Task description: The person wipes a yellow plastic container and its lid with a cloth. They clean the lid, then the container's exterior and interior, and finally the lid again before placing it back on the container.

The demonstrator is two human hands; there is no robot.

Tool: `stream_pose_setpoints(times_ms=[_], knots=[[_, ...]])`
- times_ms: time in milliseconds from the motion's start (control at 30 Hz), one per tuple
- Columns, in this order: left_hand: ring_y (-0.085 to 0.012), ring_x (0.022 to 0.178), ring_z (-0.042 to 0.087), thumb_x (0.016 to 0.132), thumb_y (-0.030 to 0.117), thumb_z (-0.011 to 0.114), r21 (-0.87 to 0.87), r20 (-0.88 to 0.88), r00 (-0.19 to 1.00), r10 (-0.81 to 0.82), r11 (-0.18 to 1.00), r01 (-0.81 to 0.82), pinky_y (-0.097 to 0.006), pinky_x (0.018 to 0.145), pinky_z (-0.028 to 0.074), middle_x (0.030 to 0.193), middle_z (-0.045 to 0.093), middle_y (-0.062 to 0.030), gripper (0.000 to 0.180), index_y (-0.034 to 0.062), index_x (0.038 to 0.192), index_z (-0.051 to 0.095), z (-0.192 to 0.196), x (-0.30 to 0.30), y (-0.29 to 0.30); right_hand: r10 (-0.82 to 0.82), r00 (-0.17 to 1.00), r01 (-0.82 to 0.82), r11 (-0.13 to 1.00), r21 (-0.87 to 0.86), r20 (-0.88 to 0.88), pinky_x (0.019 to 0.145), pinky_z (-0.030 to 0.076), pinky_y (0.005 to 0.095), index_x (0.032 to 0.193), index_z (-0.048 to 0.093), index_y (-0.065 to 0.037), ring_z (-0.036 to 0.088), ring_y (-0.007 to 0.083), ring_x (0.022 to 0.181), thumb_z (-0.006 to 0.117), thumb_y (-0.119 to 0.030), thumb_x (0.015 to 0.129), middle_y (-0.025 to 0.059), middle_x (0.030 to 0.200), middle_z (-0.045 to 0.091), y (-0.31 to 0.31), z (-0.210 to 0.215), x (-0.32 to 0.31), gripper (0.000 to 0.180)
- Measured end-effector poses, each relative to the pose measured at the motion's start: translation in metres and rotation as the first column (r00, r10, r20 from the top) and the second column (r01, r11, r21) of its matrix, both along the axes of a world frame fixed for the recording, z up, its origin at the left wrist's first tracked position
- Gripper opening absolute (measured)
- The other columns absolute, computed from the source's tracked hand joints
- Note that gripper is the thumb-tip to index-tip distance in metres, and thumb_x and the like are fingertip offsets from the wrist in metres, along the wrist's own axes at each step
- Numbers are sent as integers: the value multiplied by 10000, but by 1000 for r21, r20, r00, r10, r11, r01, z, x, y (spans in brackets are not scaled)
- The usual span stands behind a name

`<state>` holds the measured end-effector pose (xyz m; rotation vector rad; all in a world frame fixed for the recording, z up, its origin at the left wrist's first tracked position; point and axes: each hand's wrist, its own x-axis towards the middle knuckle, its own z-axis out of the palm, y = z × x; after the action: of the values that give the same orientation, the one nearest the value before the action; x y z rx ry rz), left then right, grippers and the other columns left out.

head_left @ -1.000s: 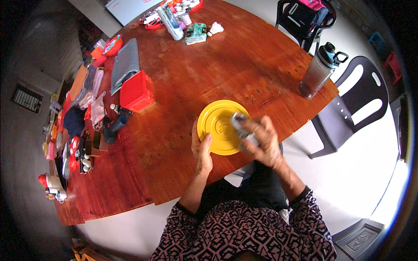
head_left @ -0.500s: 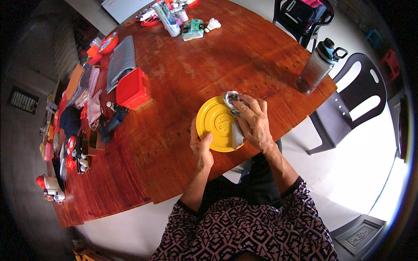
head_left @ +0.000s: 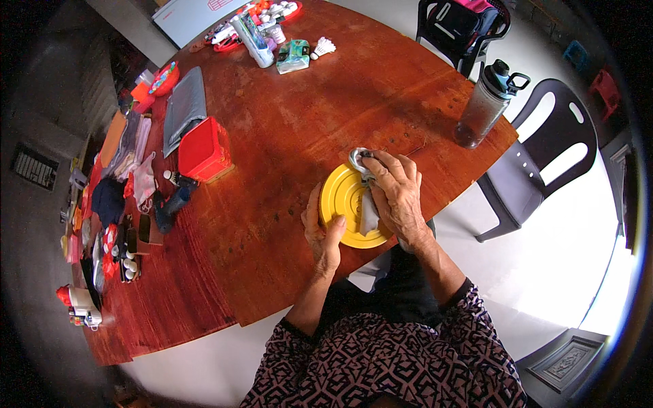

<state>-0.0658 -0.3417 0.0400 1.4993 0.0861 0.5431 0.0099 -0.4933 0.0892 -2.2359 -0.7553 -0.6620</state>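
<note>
- I'd do well to work over the surface, clear of its near edge; it is red-brown, wood-like, scuffed.
- The disc, mid-frame and slightly low, is round, yellow, ringed with ridges, probably plastic; whether it rests on the surface I cannot tell.
- My right hand curls over a cloth at the disc's right side; light, even pressure along the rings seems best.
- My left hand grips the left rim, thumb on top; firmness there should prevent twisting.
- The cloth looks thin, pale grey, crumpled; its folds should suit the grooves.
</note>
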Motion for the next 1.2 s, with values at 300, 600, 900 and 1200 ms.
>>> stream_pose_setpoints(times_ms=[300,600,900,1200], knots=[[-229,1182,431,729,299,820,-117,98,985,-141,981,153,-369,1010,411,1229,353,-91,842,101,1431,400,-1,6,-4,455,890,-453,889,61,-16,976,375,453,1133,661,-131,454,332,1188,685,-87,716,52,1253,570,-4,13,-30,420],[-282,1213,345,746,322,752,317,-140,985,96,947,-47,-461,1048,327,1264,437,-124,804,146,1438,384,27,-4,-14,-95,995,97,980,176,-23,971,366,459,1135,641,-96,487,352,1152,588,-21,798,106,1248,582,1,-2,-10,350],[-364,1170,328,897,567,483,151,-213,976,47,988,-15,-488,1009,353,1287,334,-261,699,146,1440,355,8,3,-6,412,911,-412,911,23,11,995,377,461,1115,671,-77,466,346,1175,679,0,689,68,1250,572,0,4,-50,433],[-328,1161,339,904,548,531,165,-232,968,100,984,-62,-469,1024,314,1256,351,-254,697,116,1425,366,6,-2,-4,517,848,-502,854,139,-117,1023,353,445,991,708,-103,482,316,1150,662,36,668,51,1155,621,-9,7,-51,355]])
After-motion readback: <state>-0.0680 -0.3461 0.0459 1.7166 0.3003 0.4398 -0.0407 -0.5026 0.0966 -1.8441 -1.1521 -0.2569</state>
